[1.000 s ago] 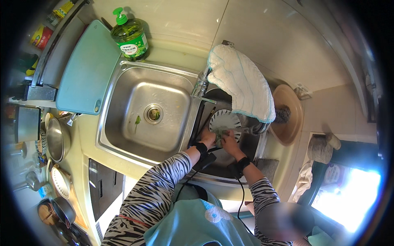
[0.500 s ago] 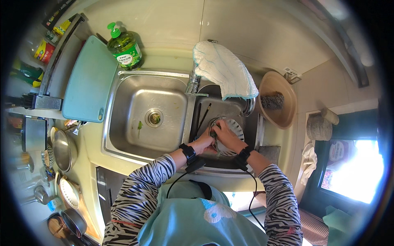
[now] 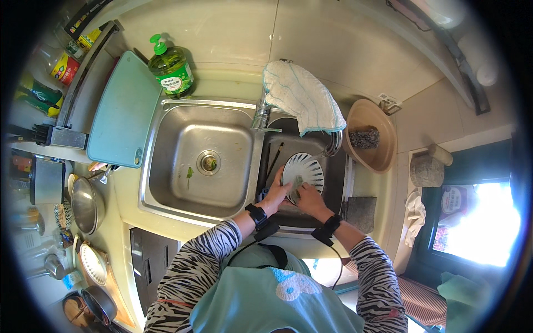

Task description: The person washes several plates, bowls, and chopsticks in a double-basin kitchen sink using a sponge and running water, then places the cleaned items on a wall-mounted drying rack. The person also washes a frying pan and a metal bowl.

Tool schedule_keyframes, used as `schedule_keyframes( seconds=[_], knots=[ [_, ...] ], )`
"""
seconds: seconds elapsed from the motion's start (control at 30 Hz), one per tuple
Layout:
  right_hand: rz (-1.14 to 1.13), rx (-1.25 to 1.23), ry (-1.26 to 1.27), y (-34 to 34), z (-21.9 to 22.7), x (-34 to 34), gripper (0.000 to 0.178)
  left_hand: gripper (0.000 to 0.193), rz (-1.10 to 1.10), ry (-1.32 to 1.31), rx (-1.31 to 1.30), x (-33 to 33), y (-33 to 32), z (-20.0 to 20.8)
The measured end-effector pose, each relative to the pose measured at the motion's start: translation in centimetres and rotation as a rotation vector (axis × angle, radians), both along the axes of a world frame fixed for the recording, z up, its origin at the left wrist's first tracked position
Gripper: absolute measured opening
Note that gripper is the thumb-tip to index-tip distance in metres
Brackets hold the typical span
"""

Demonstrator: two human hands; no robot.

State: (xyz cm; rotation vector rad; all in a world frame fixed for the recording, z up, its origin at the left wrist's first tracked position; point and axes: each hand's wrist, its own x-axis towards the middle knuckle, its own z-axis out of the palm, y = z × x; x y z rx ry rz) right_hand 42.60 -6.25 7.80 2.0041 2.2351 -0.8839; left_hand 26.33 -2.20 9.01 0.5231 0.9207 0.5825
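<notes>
the left hand (image 3: 275,196), fingers clamped on the plate's rim (image 3: 284,176), likely steadies it over the right basin (image 3: 335,186); the right hand (image 3: 311,202), fingers bunched on a grey pad (image 3: 298,181), presses its face.

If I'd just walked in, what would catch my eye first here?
Probably the white cloth draped over the tap, at the back of the sink. Next comes the dish with dark stripes round its rim, in the right basin, with the left hand at its edge and the right hand over its near part. A green bottle stands behind the left basin.
</notes>
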Motion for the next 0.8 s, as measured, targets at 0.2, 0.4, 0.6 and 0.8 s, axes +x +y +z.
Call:
schedule_keyframes(
  seconds=[0.2, 0.4, 0.6, 0.8],
  knots=[
    [-0.252, 0.347, 0.614, 1.6, -1.5, -4.2, 0.038, 0.06, 0.029, -0.047, -0.05, -0.2, -1.2, -1.6],
    [0.009, -0.044, 0.428, 1.5, 1.7, -1.3, 0.031, 0.06, 0.018, -0.004, -0.059, -1.4, -0.8, -2.2],
    [-0.215, 0.035, -0.122, 1.7, 0.5, 0.6, 0.035, 0.058, -0.008, 0.059, 0.145, -0.7, -1.0, -3.1],
    [-0.392, 0.381, 0.272, 4.6, -2.8, -0.4, 0.037, 0.063, -0.156, -0.059, -0.066, -1.0, -0.9, -0.7]
  ],
)
